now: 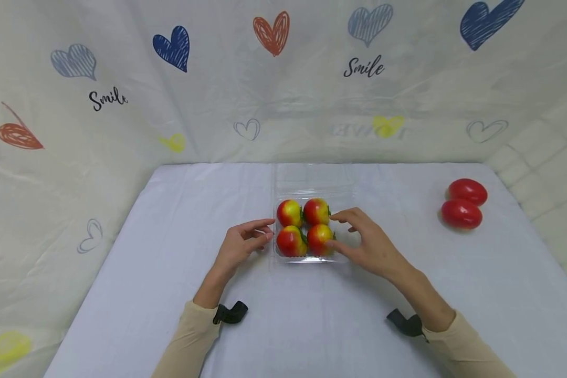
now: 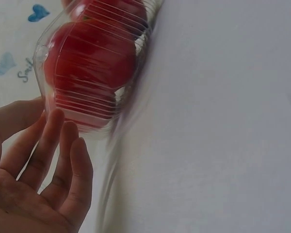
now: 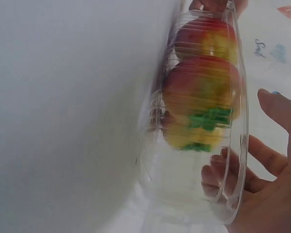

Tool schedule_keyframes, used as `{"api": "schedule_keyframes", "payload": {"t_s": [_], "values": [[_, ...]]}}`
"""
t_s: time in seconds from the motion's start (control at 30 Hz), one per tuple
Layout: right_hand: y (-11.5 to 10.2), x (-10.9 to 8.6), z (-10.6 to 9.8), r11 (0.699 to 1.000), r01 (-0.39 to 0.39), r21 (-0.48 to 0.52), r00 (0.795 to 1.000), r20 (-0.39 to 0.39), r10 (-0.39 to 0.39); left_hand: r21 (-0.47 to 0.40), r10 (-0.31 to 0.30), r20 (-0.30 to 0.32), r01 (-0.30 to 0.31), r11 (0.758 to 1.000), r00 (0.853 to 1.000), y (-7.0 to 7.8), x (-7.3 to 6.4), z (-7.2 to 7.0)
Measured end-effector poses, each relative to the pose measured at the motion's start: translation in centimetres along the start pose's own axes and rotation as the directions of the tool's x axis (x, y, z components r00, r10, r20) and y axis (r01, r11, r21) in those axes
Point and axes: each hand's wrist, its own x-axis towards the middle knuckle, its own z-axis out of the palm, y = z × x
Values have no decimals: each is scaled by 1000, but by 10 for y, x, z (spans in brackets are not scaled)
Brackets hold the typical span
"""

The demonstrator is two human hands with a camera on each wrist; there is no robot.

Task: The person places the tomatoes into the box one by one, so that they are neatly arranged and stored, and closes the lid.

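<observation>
Clear plastic forms the box [image 1: 312, 261] that sits between the two hands, its lid [image 1: 314, 177] folded back on the side away from the person. Inside stand four red-and-yellow fruits [image 1: 291, 242] with green leaves, set two by two, closer to the left hand's end of the box; a bare strip of plastic lies on the right hand's side.

The left hand [image 1: 241, 242] has its fingers loosely bent and its thumb a little apart from them, the tips right at the near wall of the box on that side; it grips nothing, and whether the tips touch the plastic I cannot tell. The right hand [image 1: 373, 244] is spread wider, thumb and forefinger well apart, reaching over its own end of the box beside the two fruits nearest it. It has hold of nothing either; contact with fruit or box is unclear.

Beyond the right hand, farther out to its right, two glossy red oval fruits [image 1: 461, 214] lie side by side on the white-covered worktop [image 1: 274, 331]. Behind the hands come beige sleeves [image 1: 186, 341] and black wrist mounts [image 1: 233, 313]. Past the worktop, in front of both hands, hangs a pale sheet [image 1: 208, 105] printed with hearts and "Smile".
</observation>
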Motion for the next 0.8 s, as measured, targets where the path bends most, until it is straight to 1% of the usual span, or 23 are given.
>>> {"api": "schedule_keyframes", "payload": {"t_s": [0.17,0.27,0.37,0.53,0.63,0.8], "values": [[5,-5,-5,999,33,2,997,-74,-33,6,-7,1,7,1000,1000,-1,-1,0],[10,-7,-8,998,59,-8,990,-125,-60,4,-15,-1,15,1000,1000,-3,-2,0],[15,-8,-11,997,68,-29,984,-166,-72,9,-21,-8,21,1000,1000,-4,-3,0],[21,-10,-16,996,83,-35,971,-224,-89,17,-12,-9,12,1000,1000,-4,-2,0],[24,-11,-19,995,97,-36,963,-249,-103,14,-8,-6,8,1000,1000,-3,-2,0],[26,-12,-24,994,95,-46,958,-266,-104,6,-7,-7,7,1000,1000,-1,-2,1]]}}
